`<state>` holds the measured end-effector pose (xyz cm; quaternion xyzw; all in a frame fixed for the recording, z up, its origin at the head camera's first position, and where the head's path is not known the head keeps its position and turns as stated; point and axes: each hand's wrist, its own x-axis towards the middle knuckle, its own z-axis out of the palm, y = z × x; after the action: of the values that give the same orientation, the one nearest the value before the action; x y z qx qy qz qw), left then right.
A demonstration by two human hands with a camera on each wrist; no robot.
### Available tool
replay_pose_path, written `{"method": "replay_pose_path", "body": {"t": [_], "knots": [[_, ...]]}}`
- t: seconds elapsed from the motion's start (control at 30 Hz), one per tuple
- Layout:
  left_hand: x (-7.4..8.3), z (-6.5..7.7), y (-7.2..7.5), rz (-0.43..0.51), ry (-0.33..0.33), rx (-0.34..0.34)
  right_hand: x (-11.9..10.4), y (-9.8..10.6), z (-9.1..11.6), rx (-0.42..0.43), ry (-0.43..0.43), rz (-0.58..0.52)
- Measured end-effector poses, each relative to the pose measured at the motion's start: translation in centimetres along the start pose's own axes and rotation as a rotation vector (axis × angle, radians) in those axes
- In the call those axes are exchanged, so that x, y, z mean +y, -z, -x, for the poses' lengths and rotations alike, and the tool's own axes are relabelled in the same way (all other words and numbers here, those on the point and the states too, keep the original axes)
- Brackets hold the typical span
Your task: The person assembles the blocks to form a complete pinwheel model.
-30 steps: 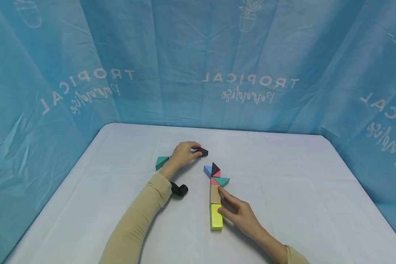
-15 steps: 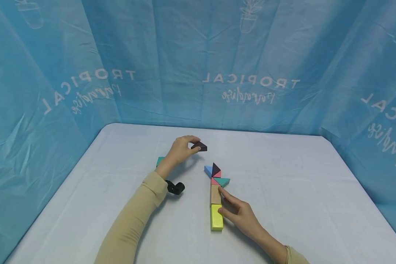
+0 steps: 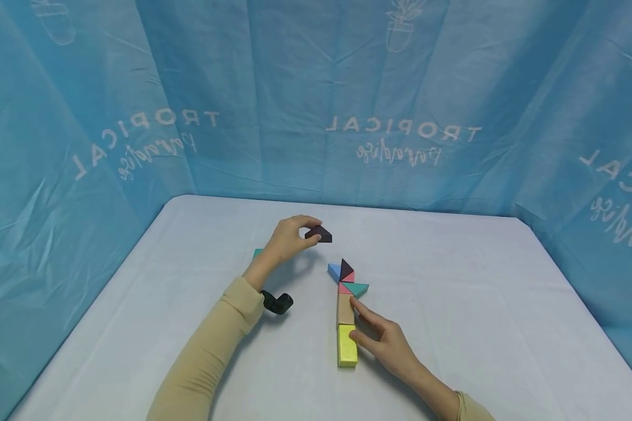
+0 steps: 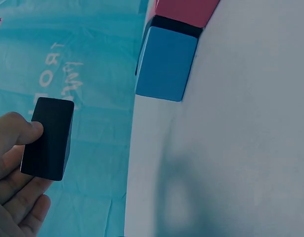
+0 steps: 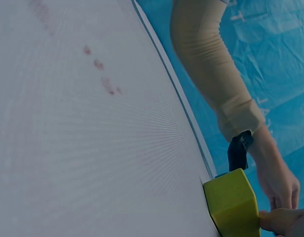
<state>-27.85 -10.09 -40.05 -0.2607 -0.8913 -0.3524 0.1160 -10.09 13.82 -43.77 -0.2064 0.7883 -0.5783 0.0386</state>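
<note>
My left hand (image 3: 287, 240) pinches a black triangular block (image 3: 319, 235) between thumb and fingers, raised over the far part of the table. In the left wrist view, the thumb presses one face of this black block (image 4: 49, 138). My right hand (image 3: 390, 345) touches the row of blocks from its right side. Its index fingertip rests at the plain wooden block (image 3: 346, 309), and its thumb at the yellow block (image 3: 347, 346). Beyond these lie a green triangle (image 3: 356, 289), a blue triangle (image 3: 334, 271), a small black triangle (image 3: 346, 269) and two pink triangles.
Another green block (image 3: 257, 252) lies at the left, mostly hidden by my left wrist. A black camera (image 3: 278, 303) is worn at that wrist. Blue curtain (image 3: 316, 169) stands behind the white table (image 3: 453, 280) and along both sides.
My left hand has lifted the black triangular block off the table, moving slightly back, and now stays nearly still. The right hand keeps its place at the row.
</note>
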Motion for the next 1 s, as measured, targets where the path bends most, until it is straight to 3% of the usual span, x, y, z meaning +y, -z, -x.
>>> {"method": "replay_pose_path", "body": {"t": [0.3, 0.83, 1.0], "knots": [[0.5, 1.3, -0.1, 0.018, 0.016, -0.04, 0.1, 0.1, -0.1, 0.007, 0.013, 0.007], [1.0, 3.5, -1.1, 0.03, -0.052, -0.137, 0.0, 0.1, 0.0, 0.002, 0.024, 0.018], [0.8, 4.2, -1.7, 0.019, -0.045, -0.164, 0.0, 0.1, 0.0, 0.001, 0.03, 0.021]]}}
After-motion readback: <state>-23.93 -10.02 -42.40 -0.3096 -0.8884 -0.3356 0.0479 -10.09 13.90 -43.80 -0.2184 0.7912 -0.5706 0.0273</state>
